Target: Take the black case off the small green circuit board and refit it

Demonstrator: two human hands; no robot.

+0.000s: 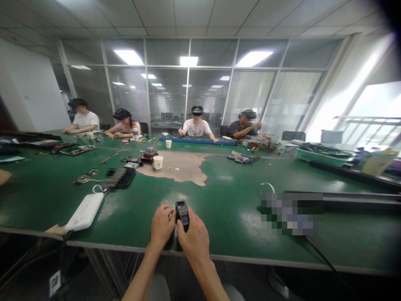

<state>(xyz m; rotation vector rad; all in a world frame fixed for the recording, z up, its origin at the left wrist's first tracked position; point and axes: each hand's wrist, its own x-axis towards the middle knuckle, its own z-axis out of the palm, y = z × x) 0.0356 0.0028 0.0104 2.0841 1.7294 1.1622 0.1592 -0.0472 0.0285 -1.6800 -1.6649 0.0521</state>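
Note:
A small dark handheld device [182,212] with a little screen and a row of buttons stands just above the green table, near its front edge. My right hand [194,234] is wrapped round its right side and lower end, thumb along the near face. Close against the device's left side, my left hand [163,225] is closed, fingers curled and thumb drawn in. Whatever those left fingers pinch, if anything, is too small or hidden to make out. The device's underside is also out of sight.
A white power bank [84,212] with cables lies at left, beside glasses [87,177]. Ahead, a paper cup [158,162] stands on a brown sheet [184,167]. Black bars [344,200] and a green basket [326,156] are at right. Several people sit across the table [225,200].

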